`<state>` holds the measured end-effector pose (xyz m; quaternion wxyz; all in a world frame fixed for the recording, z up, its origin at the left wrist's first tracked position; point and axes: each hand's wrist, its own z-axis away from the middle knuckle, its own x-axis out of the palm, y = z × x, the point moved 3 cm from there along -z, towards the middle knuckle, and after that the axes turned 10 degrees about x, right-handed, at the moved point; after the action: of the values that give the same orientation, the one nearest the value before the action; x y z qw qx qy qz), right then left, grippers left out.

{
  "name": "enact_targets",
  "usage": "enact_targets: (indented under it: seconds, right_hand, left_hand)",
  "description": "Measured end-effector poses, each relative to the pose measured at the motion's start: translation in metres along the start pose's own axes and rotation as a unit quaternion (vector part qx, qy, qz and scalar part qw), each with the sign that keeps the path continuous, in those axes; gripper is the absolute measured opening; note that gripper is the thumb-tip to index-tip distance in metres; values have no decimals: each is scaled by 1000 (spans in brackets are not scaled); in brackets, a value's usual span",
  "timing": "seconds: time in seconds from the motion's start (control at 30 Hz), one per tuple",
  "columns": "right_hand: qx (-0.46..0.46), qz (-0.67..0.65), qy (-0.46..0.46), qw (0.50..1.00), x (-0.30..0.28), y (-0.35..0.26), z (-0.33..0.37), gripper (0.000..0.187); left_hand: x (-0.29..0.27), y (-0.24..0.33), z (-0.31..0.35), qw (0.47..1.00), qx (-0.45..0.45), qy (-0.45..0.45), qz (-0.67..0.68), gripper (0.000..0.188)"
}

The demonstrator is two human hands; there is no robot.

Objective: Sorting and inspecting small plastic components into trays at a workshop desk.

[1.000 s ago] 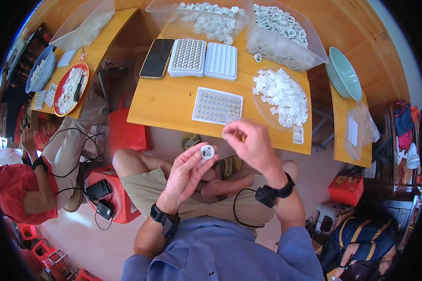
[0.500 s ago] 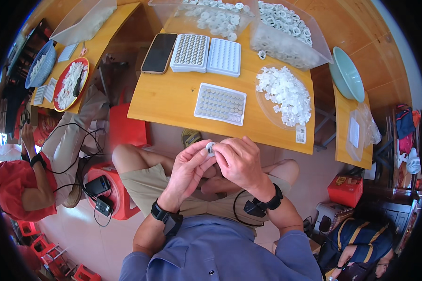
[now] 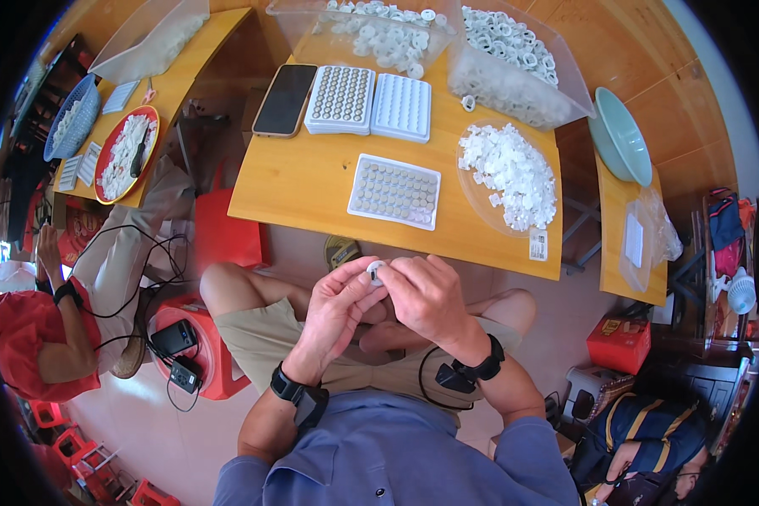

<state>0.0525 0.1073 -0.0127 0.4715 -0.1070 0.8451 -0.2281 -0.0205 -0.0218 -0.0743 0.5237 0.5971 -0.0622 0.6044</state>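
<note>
A small round white plastic part (image 3: pixel 375 268) is pinched between the thumb and fingers of my left hand (image 3: pixel 343 297), above my lap. The fingertips of my right hand (image 3: pixel 424 293) press on the same part from the right and cover some of it. Beyond my hands, near the table's front edge, lies a white tray of round button cells (image 3: pixel 394 192). To its right is a clear round dish (image 3: pixel 472 190) heaped with small white plastic pieces (image 3: pixel 514 173).
On the table (image 3: pixel 295 190) are a phone (image 3: pixel 285 99), a stack of filled cell trays (image 3: pixel 341 99), a stack of white trays (image 3: pixel 401 107) and two clear bins (image 3: pixel 523 88) of white rings and caps. A co-worker in a red shirt (image 3: pixel 29 337) sits at the left. A red stool (image 3: pixel 215 354) stands between us.
My right fingers have shifted slightly over the round part, covering more of it. The view has moved a little; the table things stay where they were.
</note>
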Motion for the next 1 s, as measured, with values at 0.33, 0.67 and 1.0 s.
enact_targets:
  seconds: [0.33,0.67,1.0]
  right_hand:
    - [236,-22,23,971,-2,59,-41,4]
    - [287,-4,-8,958,10,66,-46,8]
    - [250,-29,-23,967,3,59,-48,7]
  left_hand:
    - [0,2,2,1000,-12,6,22,28]
    - [-3,5,3,1000,-7,5,22,28]
    - [-3,6,2,1000,-5,6,29,28]
